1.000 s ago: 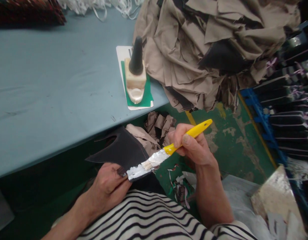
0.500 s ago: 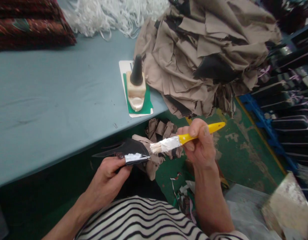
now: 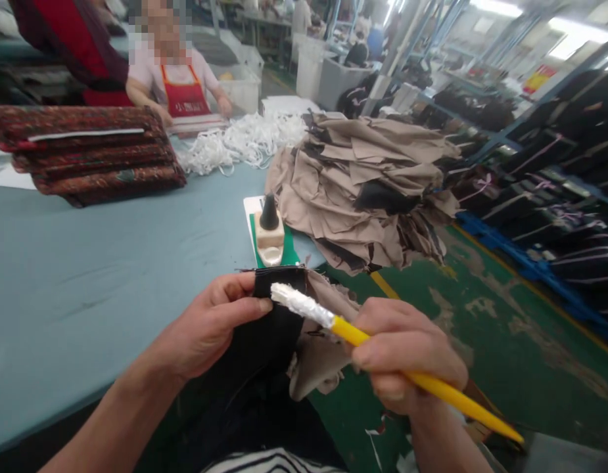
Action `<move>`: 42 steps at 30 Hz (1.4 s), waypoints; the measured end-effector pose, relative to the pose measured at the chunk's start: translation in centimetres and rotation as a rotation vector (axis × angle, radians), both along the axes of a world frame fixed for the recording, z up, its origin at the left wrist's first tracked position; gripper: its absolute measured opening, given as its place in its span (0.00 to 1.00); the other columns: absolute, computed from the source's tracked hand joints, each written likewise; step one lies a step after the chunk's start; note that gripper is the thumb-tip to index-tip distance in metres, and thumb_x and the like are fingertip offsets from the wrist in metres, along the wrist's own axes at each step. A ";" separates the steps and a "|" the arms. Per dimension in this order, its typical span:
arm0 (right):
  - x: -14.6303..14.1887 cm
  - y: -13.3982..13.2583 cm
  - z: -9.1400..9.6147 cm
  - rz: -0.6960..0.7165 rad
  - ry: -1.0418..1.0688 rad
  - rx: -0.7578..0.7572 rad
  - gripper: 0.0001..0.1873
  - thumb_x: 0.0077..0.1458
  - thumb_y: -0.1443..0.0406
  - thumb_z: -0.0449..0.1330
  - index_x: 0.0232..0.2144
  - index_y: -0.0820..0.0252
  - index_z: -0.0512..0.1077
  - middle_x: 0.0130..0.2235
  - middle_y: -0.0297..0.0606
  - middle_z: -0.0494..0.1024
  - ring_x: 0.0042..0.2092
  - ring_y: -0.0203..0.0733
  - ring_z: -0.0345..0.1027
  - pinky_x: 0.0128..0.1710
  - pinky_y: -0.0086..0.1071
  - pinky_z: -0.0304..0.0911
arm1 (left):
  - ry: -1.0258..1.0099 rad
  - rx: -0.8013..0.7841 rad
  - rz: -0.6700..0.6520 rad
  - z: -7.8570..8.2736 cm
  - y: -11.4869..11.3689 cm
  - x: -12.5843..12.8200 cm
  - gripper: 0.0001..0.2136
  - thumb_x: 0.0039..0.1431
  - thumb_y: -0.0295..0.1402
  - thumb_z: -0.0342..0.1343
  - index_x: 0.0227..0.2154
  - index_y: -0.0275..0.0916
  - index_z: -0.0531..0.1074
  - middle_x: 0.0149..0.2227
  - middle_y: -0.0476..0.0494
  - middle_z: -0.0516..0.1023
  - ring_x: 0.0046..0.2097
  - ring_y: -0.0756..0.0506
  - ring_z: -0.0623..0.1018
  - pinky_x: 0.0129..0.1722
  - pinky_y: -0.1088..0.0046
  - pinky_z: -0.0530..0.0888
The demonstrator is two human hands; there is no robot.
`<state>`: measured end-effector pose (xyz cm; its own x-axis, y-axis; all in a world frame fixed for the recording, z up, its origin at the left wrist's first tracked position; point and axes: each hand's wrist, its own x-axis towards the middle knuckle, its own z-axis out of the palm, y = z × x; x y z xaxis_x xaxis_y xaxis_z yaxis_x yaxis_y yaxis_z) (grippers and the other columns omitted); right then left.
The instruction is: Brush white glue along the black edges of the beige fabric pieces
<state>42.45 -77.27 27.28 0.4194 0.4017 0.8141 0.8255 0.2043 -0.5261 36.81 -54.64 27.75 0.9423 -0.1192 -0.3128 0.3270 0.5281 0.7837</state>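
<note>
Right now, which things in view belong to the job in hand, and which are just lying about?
Seemingly in the job:
yellow-handled brush, in the right hand
black fabric piece, in the left hand
beige-and-black cloth heap (perhaps; similar colours)

Apparently just lying about:
reddish patterned fabric stack
tangled white strips
cream block with black cone

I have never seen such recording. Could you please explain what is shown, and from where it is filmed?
No machine: these are a person's bare hands, filmed by a camera worn on the head. The left hand pinches a black piece; the right hand holds a yellow brush, its tip coated white, in front of that piece; contact is unclear. On the table lie a patterned reddish stack, tangled white strips, a beige and black fabric pile, and a pale block with a dark knob.
</note>
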 end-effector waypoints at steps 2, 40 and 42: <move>-0.3 -0.1 1.1 0.001 -0.175 -0.098 0.13 0.74 0.59 0.57 0.41 0.61 0.76 0.29 0.33 0.77 0.26 0.34 0.67 0.25 0.31 0.61 | -0.032 -0.027 0.011 0.7 -0.3 0.2 0.09 0.44 0.34 0.81 0.29 0.44 0.88 0.27 0.52 0.86 0.28 0.53 0.82 0.31 0.87 0.78; -1.9 -1.5 2.2 -0.259 -0.363 -0.225 0.07 0.73 0.64 0.58 0.43 0.61 0.74 0.31 0.36 0.80 0.29 0.35 0.70 0.31 0.30 0.65 | -0.020 -0.010 -0.132 2.9 -2.2 -0.6 0.09 0.50 0.30 0.77 0.36 0.41 0.89 0.33 0.45 0.90 0.31 0.46 0.86 0.34 0.78 0.84; -1.8 -2.2 1.8 -0.275 -0.357 -0.211 0.06 0.72 0.65 0.58 0.42 0.61 0.74 0.31 0.37 0.80 0.30 0.36 0.71 0.30 0.30 0.64 | -0.014 0.009 -0.150 2.8 -2.1 -0.7 0.11 0.51 0.31 0.76 0.38 0.40 0.89 0.33 0.43 0.89 0.30 0.44 0.86 0.33 0.77 0.84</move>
